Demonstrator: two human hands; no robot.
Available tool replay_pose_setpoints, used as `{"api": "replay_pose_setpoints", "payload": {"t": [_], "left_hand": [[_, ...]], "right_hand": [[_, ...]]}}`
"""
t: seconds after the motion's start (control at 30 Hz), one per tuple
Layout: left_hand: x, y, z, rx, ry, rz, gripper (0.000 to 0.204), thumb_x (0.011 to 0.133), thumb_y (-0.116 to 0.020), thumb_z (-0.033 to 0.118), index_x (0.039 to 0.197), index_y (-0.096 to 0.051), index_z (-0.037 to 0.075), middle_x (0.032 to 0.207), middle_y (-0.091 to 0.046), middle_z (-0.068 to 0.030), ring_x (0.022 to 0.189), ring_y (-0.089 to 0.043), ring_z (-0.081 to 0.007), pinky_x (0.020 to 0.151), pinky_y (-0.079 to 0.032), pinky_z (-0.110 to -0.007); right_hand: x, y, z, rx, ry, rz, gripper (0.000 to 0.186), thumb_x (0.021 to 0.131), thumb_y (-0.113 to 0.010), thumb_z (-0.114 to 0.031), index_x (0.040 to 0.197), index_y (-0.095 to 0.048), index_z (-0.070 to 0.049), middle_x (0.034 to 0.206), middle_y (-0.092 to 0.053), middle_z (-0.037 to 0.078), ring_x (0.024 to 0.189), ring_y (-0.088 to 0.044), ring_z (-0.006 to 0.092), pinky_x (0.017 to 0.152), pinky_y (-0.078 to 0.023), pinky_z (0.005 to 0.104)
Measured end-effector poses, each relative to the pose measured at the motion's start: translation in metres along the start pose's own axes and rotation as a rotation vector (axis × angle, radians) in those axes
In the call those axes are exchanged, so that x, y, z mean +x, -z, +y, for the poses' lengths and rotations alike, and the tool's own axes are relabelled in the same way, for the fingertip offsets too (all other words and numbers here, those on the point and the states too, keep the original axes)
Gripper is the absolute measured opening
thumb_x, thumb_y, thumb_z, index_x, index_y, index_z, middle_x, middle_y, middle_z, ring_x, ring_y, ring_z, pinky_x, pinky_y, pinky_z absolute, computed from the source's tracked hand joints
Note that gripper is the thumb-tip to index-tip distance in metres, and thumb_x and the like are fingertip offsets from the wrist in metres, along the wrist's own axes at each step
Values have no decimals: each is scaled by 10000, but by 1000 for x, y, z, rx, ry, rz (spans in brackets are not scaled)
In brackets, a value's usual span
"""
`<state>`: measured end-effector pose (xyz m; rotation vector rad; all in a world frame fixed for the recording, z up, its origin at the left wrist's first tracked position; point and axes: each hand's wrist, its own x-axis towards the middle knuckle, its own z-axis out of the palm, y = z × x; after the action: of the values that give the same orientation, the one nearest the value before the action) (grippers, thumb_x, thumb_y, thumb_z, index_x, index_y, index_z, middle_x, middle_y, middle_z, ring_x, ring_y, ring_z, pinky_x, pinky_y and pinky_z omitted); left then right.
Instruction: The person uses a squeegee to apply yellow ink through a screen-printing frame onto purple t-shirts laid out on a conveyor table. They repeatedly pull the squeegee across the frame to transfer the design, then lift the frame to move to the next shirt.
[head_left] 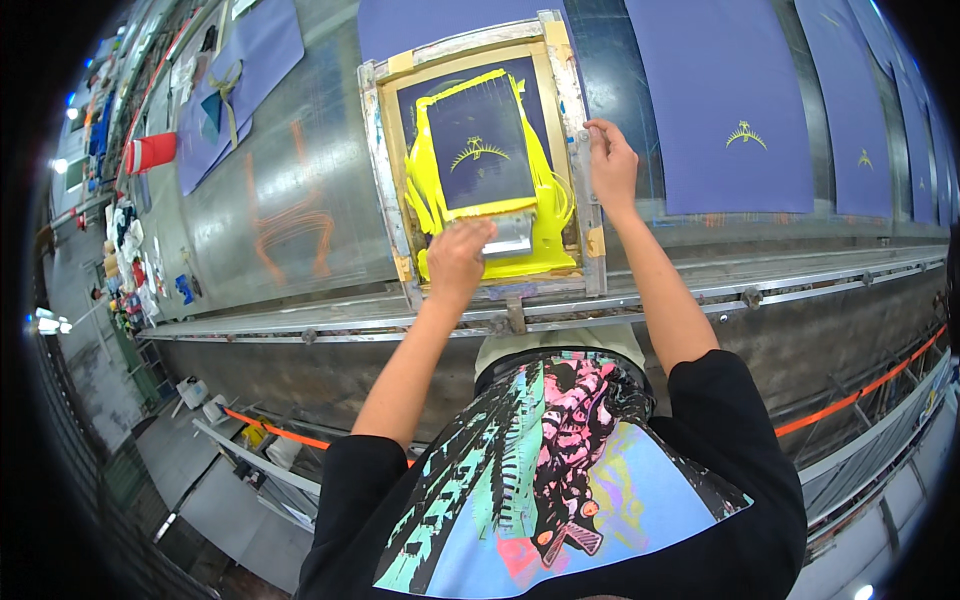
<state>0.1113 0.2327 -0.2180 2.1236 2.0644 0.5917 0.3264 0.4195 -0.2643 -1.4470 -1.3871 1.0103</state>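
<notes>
My left hand (459, 262) is closed round a squeegee (510, 235) with a pale, shiny blade, near the close end of a screen printing frame (378, 170). Bright yellow ink (548, 245) borders the dark mesh (480, 135) and lies thick around the squeegee. A small curved, spiky design shows in yellow in the middle of the mesh. At the frame's right side, my right hand (612, 160) has its fingers bent together at the outer edge of the rail; the fingertips are partly hidden. Beneath the frame's far end, a purple fabric sheet (450, 18) sticks out.
To the right, purple panels (722, 90) with yellow prints lie in a row on the long metal table (310, 220). Purple pieces (265, 50) and a red container (151, 153) are at the far left. A metal rail (690, 296) runs along the near table edge.
</notes>
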Motion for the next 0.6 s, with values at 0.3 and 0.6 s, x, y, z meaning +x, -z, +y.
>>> {"api": "replay_pose_setpoints", "payload": {"t": [0.3,0.6], "left_hand": [[-8,-28,38,-25,-6,-52,501,672,-587,-136,1091,-737,93,1234,-715,-81,1182,-648,-311,985,-511,-438],[62,-39,69,200,118,-122,420,745,-695,-28,1132,-729,133,1034,-665,-95,1027,-639,-338,869,-491,-437]], "right_hand": [[25,73,27,-55,81,-8,323,1027,-601,-255,1302,-652,-94,914,-615,105,803,-572,223,728,-472,346],[12,390,122,-268,-205,578,216,1050,-589,-154,1197,-714,-57,885,-662,-18,751,-536,69,649,-433,286]]}}
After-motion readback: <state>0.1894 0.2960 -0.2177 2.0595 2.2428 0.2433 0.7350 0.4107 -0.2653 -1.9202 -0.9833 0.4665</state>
